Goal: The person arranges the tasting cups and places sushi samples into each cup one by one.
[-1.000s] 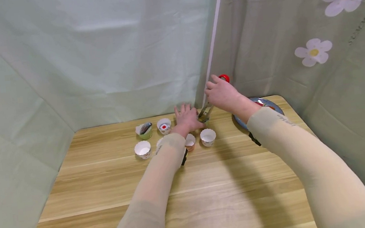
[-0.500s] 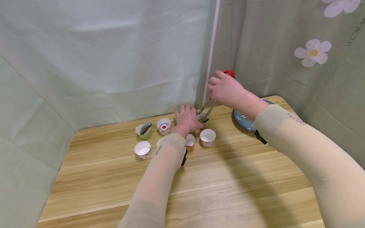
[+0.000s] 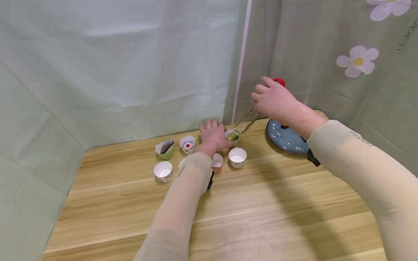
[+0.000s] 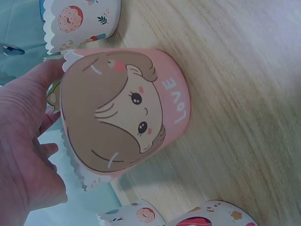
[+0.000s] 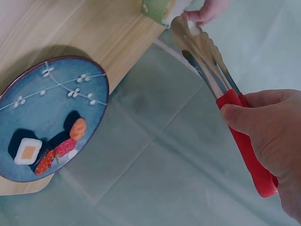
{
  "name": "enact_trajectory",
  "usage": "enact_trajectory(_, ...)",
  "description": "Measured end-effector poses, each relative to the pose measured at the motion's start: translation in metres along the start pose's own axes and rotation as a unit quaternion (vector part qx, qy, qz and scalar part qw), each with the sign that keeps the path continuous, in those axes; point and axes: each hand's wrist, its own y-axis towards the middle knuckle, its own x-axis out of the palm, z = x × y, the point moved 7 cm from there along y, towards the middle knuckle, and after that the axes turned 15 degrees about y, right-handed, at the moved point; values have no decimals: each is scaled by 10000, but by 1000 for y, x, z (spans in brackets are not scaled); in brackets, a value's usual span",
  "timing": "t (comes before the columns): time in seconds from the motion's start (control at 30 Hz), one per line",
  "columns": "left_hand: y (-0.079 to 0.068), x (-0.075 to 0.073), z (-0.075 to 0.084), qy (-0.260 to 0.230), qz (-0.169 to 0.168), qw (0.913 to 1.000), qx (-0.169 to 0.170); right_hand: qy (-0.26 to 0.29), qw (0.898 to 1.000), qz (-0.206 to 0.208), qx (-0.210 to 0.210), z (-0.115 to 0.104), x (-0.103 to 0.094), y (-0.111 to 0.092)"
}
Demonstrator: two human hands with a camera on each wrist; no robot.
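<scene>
Gripping tongs [image 5: 229, 100] w/ R hand [image 3: 275, 100], slanted lengthwise to 8 o'clock at green cup [image 5: 156, 10], far nearer L hand [image 3: 215, 136], spread wide at cup's 9 o'clock, w/ plate [image 3: 284, 141] approx 5–6 o'clock from R.

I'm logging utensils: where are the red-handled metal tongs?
In the right wrist view, the red-handled tongs are at right, in the right grip, with the blue floral plate at left.

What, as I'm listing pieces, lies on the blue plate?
On the blue plate: white orange-centred piece, red piece, pink piece, orange piece, white bit; what's beneath them is covered.
</scene>
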Motion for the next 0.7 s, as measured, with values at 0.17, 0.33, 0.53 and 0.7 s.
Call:
enact_trajectory(0.17,-1,-1,-2,-39,107,9998,177,163,9998,94,41,10,3,-10)
enact_trajectory(0.33,-7,-7,-5,-273,230,9982,479,282,9993,216,106,19,5,-24)
enact_trajectory(0.53,-19,-20,-20,-382,397,9971,520,297,9994,92,181,25,9,-37)
enact_trajectory(0.7,-26,-27,-35,-266,512,9974,439,232,9995,16,197,28,13,-46)
